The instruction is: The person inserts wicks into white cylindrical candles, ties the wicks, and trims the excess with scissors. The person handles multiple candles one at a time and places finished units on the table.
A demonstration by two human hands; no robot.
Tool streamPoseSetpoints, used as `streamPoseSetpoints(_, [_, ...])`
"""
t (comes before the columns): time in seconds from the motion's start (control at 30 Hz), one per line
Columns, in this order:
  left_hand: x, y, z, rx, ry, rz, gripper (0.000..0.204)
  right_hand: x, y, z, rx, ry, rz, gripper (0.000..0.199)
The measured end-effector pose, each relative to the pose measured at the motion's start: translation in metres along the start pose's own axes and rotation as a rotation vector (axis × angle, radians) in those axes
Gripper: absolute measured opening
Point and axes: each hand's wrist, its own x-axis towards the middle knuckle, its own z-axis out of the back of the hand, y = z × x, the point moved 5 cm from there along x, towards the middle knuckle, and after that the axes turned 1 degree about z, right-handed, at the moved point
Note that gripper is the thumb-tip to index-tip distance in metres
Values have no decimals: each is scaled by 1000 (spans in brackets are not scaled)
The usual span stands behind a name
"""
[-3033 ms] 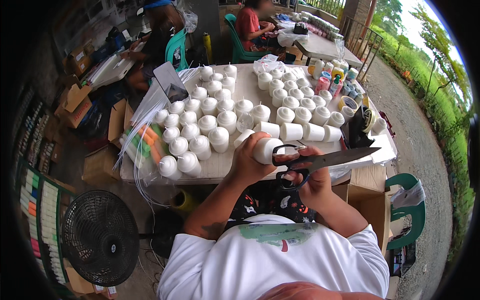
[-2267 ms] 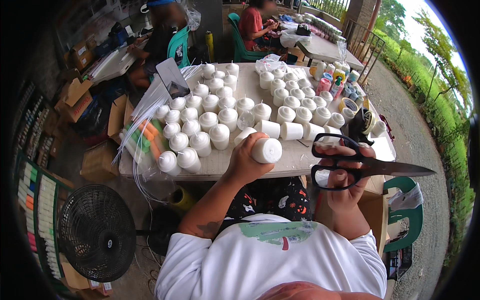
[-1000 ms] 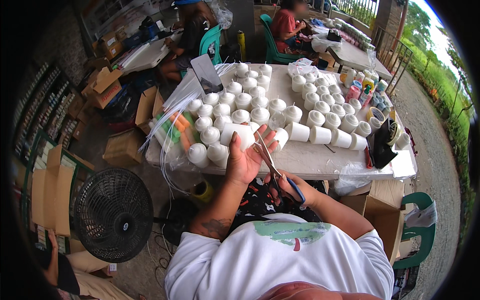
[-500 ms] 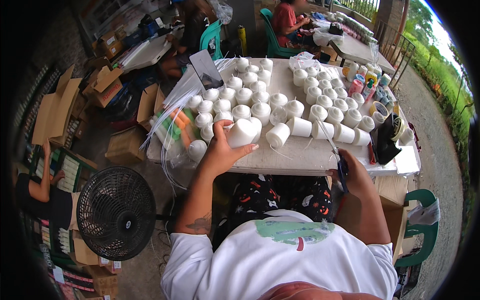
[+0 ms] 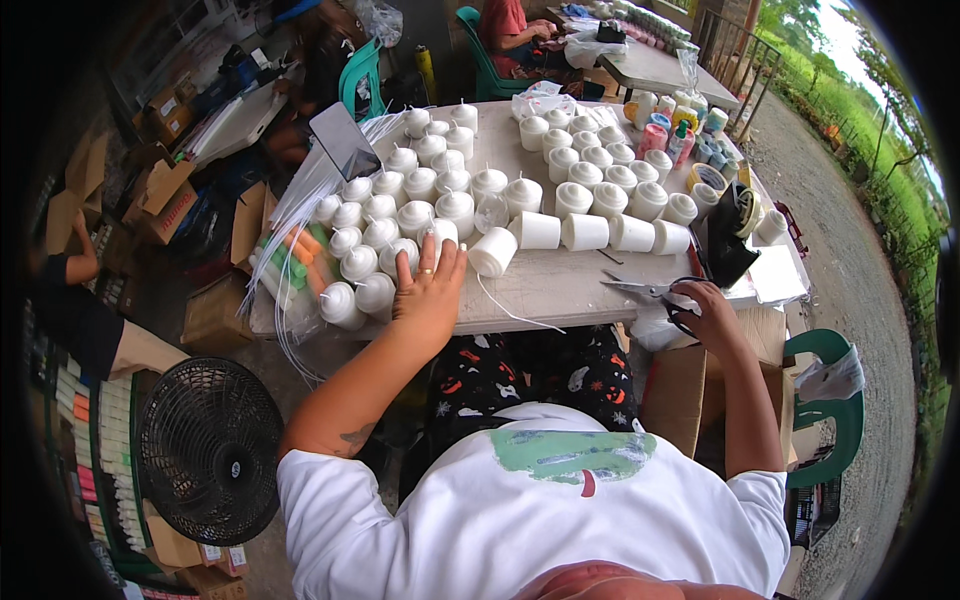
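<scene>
surface: pale, crowded worktop point(image 5: 590, 300), its near edge just before the person's dark patterned trousers point(image 5: 530, 380).
left of the hands: fingers spread and slightly bent over a white candle point(image 5: 443, 233) at the near right of the left group; they partly cover it, so i cannot tell if they grip.
right of the hands: fingers curled around the handles of scissors point(image 5: 648, 291), blades pointing left, slightly apart, at the near edge.
tipped candle point(image 5: 493, 252): lying just right of the left hand point(image 5: 425, 300), its long wick point(image 5: 510, 308) trailing between both hands.
lying row point(image 5: 585, 232): four white candles on their sides, beyond the scissors.
left group point(image 5: 455, 208): upright candles with wicks, packed close.
right group point(image 5: 595, 155): more white candles, further back.
obstacles: black tape dispenser point(image 5: 730, 250) just beyond the right hand point(image 5: 708, 312); cardboard box point(image 5: 765, 335) under that forearm.
floor: black fan point(image 5: 208, 455), left.
</scene>
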Motion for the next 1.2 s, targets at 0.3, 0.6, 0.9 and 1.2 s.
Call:
streamPoseSetpoints(0.3, [-5,-63,-9,-570,-286,-349,22,41,-15,-21,-329,53,-26,39])
streamPoseSetpoints(0.6, [1,-62,-4,-769,-373,-226,16,28,-15,-17,-199,-170,-82,37])
streamPoseSetpoints(0.9, [-5,-48,-35,-940,-452,-215,14,28,-16,-14,-219,-228,46,37])
streamPoseSetpoints(1.2, [17,-51,-31,-1046,-444,144,10,121,-4,-1,-540,0,-64,70])
